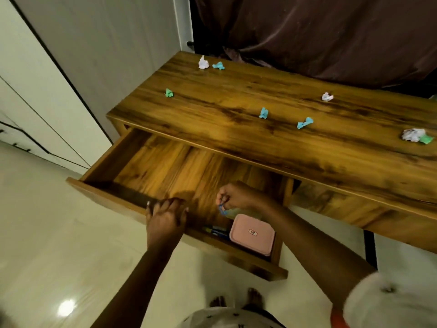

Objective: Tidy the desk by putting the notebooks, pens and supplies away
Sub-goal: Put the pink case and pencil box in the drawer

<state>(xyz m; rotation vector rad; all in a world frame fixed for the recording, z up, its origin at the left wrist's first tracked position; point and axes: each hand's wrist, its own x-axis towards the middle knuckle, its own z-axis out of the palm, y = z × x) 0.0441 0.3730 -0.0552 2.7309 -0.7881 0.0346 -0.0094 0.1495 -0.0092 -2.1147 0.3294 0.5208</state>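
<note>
Desk [272,110] is carrying scattered paper wads [305,122]. Drawer [165,166] is hanging open; pink case [252,234] and pens [216,230] are lying at its front right. Left hand [165,218] is gripping the drawer front. Right hand [236,196] is pinching a small blue item [222,208] above the case.

A desk [283,129] and open drawer [179,171] of varnished, strongly grained wood carry crumpled paper scraps [263,113], while a smooth matt pink case [251,234] lies inside, above glossy pale floor tiles [47,245].
</note>
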